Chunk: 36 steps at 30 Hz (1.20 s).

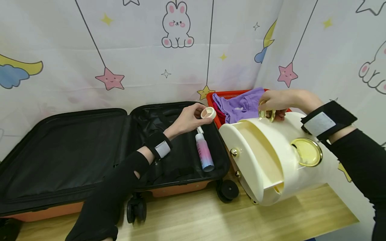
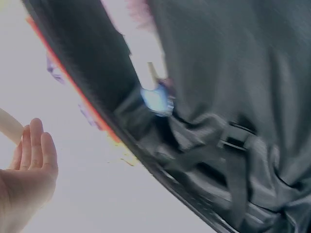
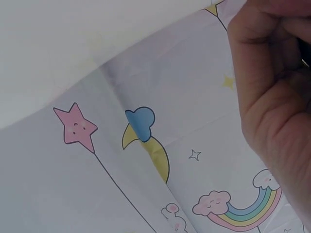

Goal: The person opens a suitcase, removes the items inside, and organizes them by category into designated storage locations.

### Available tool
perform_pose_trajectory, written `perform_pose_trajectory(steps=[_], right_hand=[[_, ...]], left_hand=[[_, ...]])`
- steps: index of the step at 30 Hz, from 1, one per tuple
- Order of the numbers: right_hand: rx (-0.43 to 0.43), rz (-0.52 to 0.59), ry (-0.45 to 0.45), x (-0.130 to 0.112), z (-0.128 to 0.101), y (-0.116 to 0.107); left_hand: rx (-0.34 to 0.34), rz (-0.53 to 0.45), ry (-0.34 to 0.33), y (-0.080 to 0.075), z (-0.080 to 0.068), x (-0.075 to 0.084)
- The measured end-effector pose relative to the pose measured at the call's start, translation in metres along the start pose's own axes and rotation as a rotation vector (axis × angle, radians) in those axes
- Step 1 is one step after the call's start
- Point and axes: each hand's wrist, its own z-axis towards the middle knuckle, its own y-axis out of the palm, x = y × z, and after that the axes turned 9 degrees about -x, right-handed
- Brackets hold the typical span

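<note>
In the head view my left hand (image 1: 187, 117) pinches a small round cream-coloured jar (image 1: 208, 113) with a pale pinkish inside, above the open suitcase (image 1: 178, 184). Below that hand a pink-to-blue bottle (image 1: 205, 152) with a white top lies in the suitcase's right half. My right hand (image 1: 275, 99) grips the gold handle (image 1: 269, 114) on a glossy cream storage box (image 1: 289, 134). The box is tilted, and a drawer (image 1: 245, 160) with gold knobs stands partly out of it. In the right wrist view, the curled right hand (image 3: 272, 92) shows, but not what it grips.
A red basket (image 1: 230, 94) with purple cloth (image 1: 241, 106) in it stands behind the box. The suitcase's left half (image 1: 69, 154) lies open, and black wheels (image 1: 227, 191) stick out at its front. The wooden table (image 1: 187, 217) ends at the right. Behind hangs a printed curtain (image 1: 144, 43).
</note>
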Motion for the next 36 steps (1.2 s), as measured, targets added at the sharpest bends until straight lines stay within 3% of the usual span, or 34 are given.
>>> perform_pose_trajectory(steps=[8, 12, 16, 23, 27, 32, 36], right_hand=[[0.004, -0.007, 0.001, 0.003, 0.002, 0.002], [0.009, -0.013, 0.002, 0.004, 0.002, 0.002], [0.006, -0.013, 0.008, 0.005, 0.002, 0.002], [0.005, 0.002, 0.000, 0.005, 0.002, 0.003], [0.011, 0.004, -0.005, 0.004, 0.002, 0.003], [0.019, -0.003, -0.009, 0.003, 0.001, 0.001], [0.014, -0.005, -0.010, 0.003, 0.002, 0.000]], left_hand=[[-0.075, -0.165, 0.128, 0.005, -0.010, 0.059], [-0.157, -0.133, 0.212, 0.016, -0.016, 0.086], [-0.226, -0.094, 0.256, 0.027, -0.019, 0.102], [-0.264, 0.016, 0.291, 0.034, -0.010, 0.108], [-0.253, 0.052, 0.291, 0.033, -0.011, 0.108], [-0.216, 0.015, 0.311, 0.031, -0.017, 0.099], [-0.243, -0.001, 0.355, 0.031, -0.021, 0.093]])
